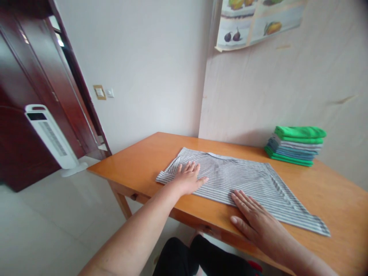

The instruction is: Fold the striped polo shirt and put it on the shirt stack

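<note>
A grey-and-white striped shirt (230, 176) lies spread on the wooden table, its neckline toward the wall and one sleeve out at each side. My left hand (189, 179) rests on the cloth near its left sleeve, fingers spread and palm down. Over the near edge of the shirt lies my right hand (253, 214), flat, with the fingers stretched out and the thumb apart on the wood. Neither hand grips anything.
On the right at the back of the table (135, 165) stands a stack of folded clothes (296, 145), green, grey and blue. A wall runs behind the table. A white tower fan (53, 138) stands on the floor at left, by dark red doors (31, 76).
</note>
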`<state>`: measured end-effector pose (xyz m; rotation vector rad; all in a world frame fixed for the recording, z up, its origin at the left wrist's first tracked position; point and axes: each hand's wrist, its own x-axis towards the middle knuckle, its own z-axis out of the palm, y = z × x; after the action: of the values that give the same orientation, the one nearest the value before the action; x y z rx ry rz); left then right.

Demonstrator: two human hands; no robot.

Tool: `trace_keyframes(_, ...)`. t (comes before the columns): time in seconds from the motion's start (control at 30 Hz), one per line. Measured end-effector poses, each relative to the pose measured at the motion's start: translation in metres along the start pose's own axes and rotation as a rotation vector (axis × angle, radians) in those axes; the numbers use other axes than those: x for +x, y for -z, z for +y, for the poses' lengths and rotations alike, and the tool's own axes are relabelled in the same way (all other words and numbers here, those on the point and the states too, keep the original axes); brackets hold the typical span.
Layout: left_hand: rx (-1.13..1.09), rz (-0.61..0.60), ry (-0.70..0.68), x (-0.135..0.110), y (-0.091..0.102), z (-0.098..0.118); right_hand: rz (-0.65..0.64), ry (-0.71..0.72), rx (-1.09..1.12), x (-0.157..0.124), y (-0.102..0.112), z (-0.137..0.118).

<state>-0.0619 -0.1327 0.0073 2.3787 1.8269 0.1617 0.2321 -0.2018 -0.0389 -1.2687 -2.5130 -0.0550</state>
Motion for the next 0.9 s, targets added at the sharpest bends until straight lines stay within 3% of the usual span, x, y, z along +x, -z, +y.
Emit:
trace_keyframes(0.13,0.012,0.019,0.125,-0.006,0.001,-0.027,-0.006,0.005,0.002,0.0,0.0,0.0)
trace_keyframes(0.33,-0.025,-0.029,0.105,-0.008,0.002,-0.04,0.007,0.014,-0.003,-0.002,-0.004,0.005)
trace_keyframes(0.5,-0.016,0.047,0.126,-0.012,0.01,-0.059,0.005,0.017,-0.015,-0.004,-0.007,0.007)
trace_keyframes(0.73,-0.04,-0.005,0.173,-0.012,0.003,-0.084,0.019,0.016,-0.008,-0.003,-0.007,0.006)
trace_keyframes(0.9,-0.08,0.033,0.222,-0.008,0.01,-0.094,0.006,0.003,-0.002,-0.002,-0.003,0.003)
